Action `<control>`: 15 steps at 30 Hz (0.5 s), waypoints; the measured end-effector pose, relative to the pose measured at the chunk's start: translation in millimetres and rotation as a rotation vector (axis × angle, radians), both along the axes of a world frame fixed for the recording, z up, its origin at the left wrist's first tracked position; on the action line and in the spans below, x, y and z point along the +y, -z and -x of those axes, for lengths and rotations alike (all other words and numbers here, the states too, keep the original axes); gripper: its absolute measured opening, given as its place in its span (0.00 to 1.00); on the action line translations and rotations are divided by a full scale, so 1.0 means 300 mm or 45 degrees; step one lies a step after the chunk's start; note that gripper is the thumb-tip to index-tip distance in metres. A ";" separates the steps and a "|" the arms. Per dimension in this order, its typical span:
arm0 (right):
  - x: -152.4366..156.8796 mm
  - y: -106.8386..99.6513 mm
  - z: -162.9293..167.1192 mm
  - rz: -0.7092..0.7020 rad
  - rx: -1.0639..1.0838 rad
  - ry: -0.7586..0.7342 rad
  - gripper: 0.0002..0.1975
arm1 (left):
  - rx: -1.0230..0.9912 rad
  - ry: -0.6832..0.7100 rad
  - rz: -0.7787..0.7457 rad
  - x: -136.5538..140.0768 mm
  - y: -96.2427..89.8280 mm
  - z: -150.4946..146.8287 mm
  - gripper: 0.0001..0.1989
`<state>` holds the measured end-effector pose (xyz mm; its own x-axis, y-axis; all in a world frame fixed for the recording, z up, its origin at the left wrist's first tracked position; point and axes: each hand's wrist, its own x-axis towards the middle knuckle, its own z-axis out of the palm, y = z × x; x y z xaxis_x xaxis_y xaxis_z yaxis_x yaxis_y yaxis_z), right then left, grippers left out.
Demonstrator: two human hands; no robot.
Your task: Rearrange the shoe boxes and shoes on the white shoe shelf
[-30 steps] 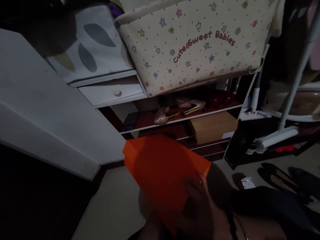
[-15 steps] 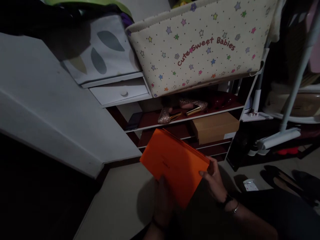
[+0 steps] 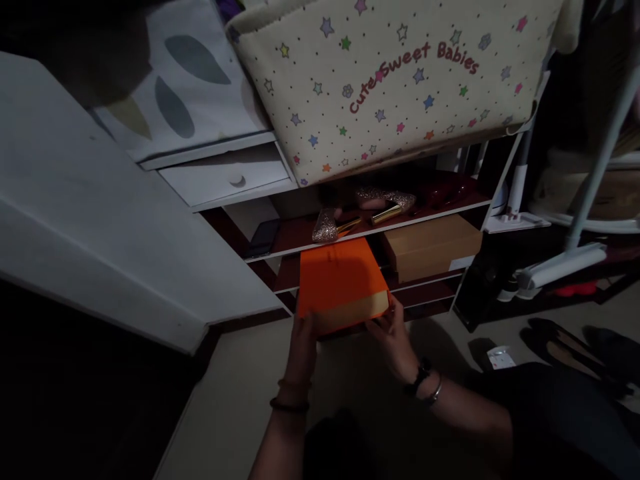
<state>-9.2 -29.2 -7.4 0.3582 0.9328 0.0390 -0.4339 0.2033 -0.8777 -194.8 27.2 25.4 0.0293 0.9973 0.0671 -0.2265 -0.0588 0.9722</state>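
Observation:
An orange box (image 3: 341, 280) is held flat in front of a low shoe rack (image 3: 425, 223), level with its second shelf. My left hand (image 3: 303, 343) grips the box's near left corner. My right hand (image 3: 395, 333) grips the near right corner; its wrist wears a watch and a bangle. A brown cardboard box (image 3: 430, 245) lies on the rack just right of the orange box. Glittery high-heeled shoes (image 3: 363, 212) rest on the shelf above it.
A star-printed fabric basket (image 3: 400, 80) reading "Cute Sweet Babies" sits on top of the rack. A white drawer unit (image 3: 225, 177) and white panel (image 3: 90, 220) stand at left. Dark flat shoes (image 3: 565, 343), a white stand pole (image 3: 595, 173) and a small packet (image 3: 499, 360) lie at right.
The orange box has gone from tilted near my body to flat and farther forward, up against the rack's lower shelf. Both hands moved forward with it.

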 end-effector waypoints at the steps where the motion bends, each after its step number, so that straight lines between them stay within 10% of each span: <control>1: 0.007 0.012 -0.030 -0.023 -0.138 -0.059 0.42 | 0.004 -0.020 0.028 0.024 0.005 0.007 0.38; 6: 0.099 0.056 -0.186 0.004 -0.666 -0.131 0.40 | 0.111 -0.100 -0.011 0.131 0.009 0.001 0.36; 15: 0.299 0.054 -0.204 -0.090 -0.502 -0.241 0.43 | 0.297 -0.349 -0.061 0.276 0.001 -0.085 0.27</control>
<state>52.1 60.3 -23.7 0.1260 0.9708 0.2042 -0.1039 0.2176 -0.9705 -169.2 110.0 25.0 -0.2184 0.9662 0.1370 0.0313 -0.1334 0.9906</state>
